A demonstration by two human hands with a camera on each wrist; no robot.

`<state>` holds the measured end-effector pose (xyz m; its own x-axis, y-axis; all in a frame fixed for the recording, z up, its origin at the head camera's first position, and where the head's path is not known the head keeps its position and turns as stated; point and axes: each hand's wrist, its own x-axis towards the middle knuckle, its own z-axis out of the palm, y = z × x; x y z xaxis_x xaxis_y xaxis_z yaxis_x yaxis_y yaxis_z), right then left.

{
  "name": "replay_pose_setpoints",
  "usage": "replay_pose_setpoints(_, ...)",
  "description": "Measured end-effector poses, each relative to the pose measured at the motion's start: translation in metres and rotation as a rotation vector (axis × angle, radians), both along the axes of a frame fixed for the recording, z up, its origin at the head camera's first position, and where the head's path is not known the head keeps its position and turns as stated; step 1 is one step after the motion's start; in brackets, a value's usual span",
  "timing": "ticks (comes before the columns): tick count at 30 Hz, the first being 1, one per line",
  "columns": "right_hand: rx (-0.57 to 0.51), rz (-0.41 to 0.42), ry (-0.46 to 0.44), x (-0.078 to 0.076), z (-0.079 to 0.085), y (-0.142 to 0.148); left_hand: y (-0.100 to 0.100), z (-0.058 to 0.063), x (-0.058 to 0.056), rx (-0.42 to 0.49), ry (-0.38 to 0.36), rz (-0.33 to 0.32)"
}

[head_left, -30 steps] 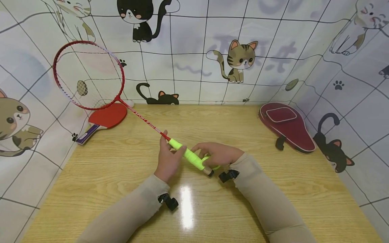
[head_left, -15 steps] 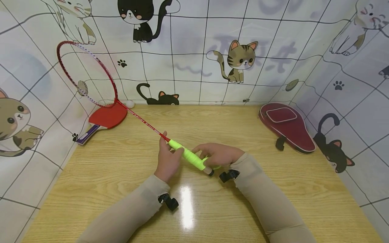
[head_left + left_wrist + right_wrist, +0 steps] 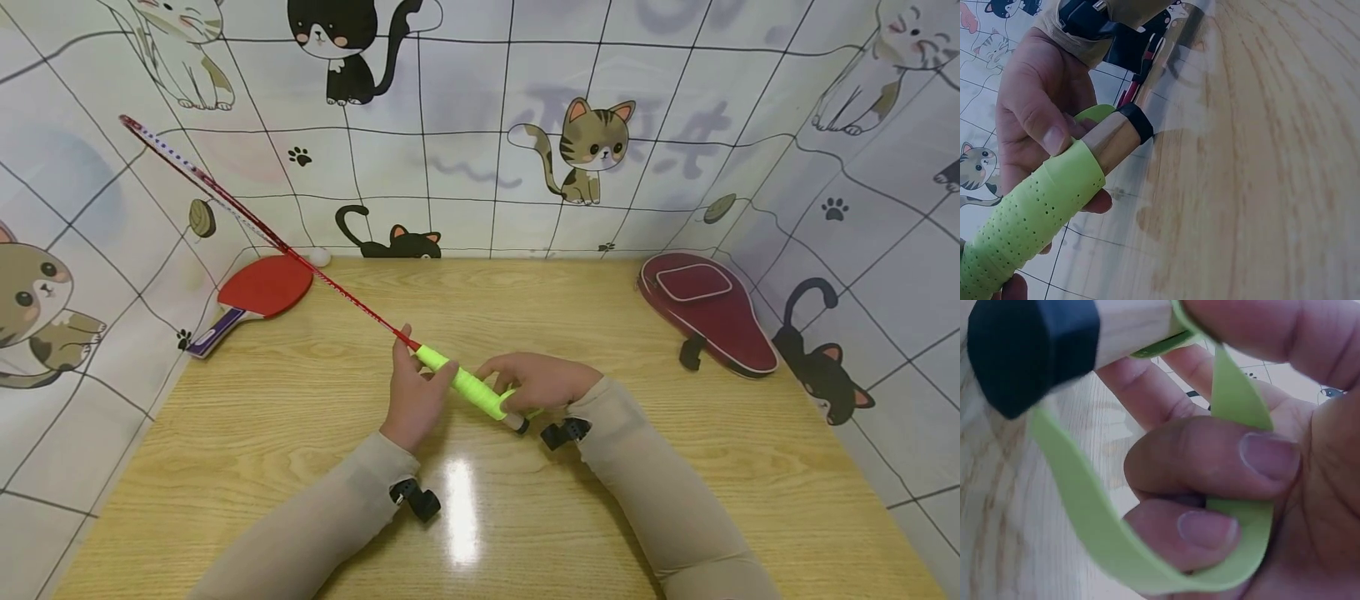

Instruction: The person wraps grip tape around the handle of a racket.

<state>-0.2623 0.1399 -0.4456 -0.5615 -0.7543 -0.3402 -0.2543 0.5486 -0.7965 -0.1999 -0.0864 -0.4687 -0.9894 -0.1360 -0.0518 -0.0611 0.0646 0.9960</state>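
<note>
A red badminton racket (image 3: 351, 298) slants up to the left in the head view, its head turned edge-on. Lime-green perforated grip tape (image 3: 1041, 206) covers most of its handle. Bare wood (image 3: 1110, 144) shows beside the black butt cap (image 3: 1035, 353). My left hand (image 3: 415, 404) holds the top of the wrapped handle between thumb and fingers. At the lower end, my right hand (image 3: 546, 379) grips the tape's loose strip (image 3: 1085, 506), which loops through its curled fingers. Its thumb (image 3: 1055, 139) lies against the edge of the wrap.
A red table tennis bat (image 3: 266, 286) and a white ball (image 3: 319, 256) lie at the back left of the wooden table (image 3: 262, 467). The dark red bat case (image 3: 705, 312) lies at the back right. Cat-patterned sheeting (image 3: 465, 150) walls the table in.
The racket has rolled about its shaft, so its head has gone from showing its open face to edge-on. Both hands stay in nearly the same place.
</note>
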Motion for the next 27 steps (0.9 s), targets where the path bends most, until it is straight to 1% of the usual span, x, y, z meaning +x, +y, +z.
replay_pose_setpoints(7,-0.008,-0.004,0.011,0.0009,0.0005,0.0013,0.0019,0.0013,0.0001,0.037,-0.004,0.02)
replay_pose_setpoints(14,-0.026,0.037,0.023,0.0002,0.0013,0.0002,0.0018,0.0017,-0.0004,0.065,0.006,0.025)
replay_pose_setpoints(18,-0.029,0.035,0.026,0.0006,0.0015,-0.0003,0.0008,-0.0003,-0.0013,0.085,0.001,0.025)
replay_pose_setpoints(21,-0.026,0.025,0.028,0.0007,0.0013,-0.0004,-0.0002,-0.0011,-0.0013,0.074,-0.006,0.013)
replay_pose_setpoints(27,-0.029,0.005,0.001,-0.0002,0.0005,-0.0008,-0.001,0.0001,-0.0002,-0.008,-0.018,0.005)
